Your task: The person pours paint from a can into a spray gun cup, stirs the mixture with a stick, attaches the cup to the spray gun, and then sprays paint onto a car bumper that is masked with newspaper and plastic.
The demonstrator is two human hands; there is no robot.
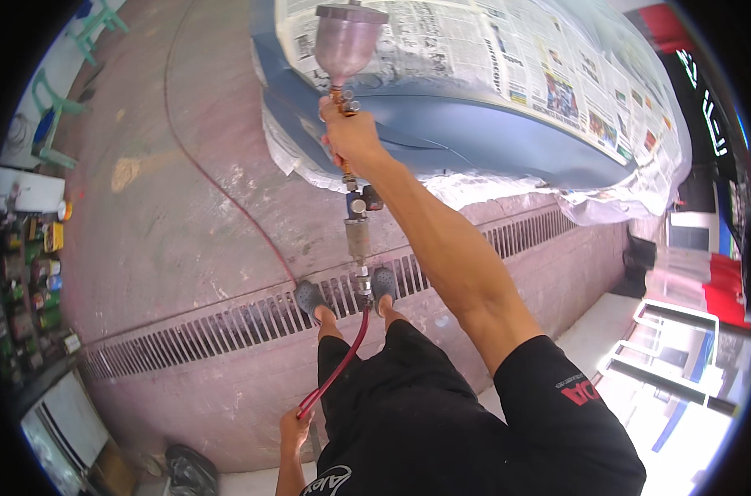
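Observation:
My right hand (355, 136) is wrapped round the grip of a spray gun, its metal paint cup (345, 45) standing upright on top. Below the grip hang a small regulator (356, 204) and a metal fitting, from which a red air hose (357, 343) curves down. A loop of that hose is pinched in my left hand (293, 428), low beside my leg. Just beyond the gun lies a blue-grey car body panel (499, 136), its upper part masked with newspaper (442, 50). The gun's nozzle is hard to make out behind the cup and hand.
Across the floor runs a slotted drain grate (202, 335), with my feet on it. The hose's long run (218, 186) trails over the floor at left. Plastic sheeting (590, 202) skirts the car. Green chairs (55, 116) and cluttered shelves (32, 281) line the left side; a black bag (191, 471) sits lower left.

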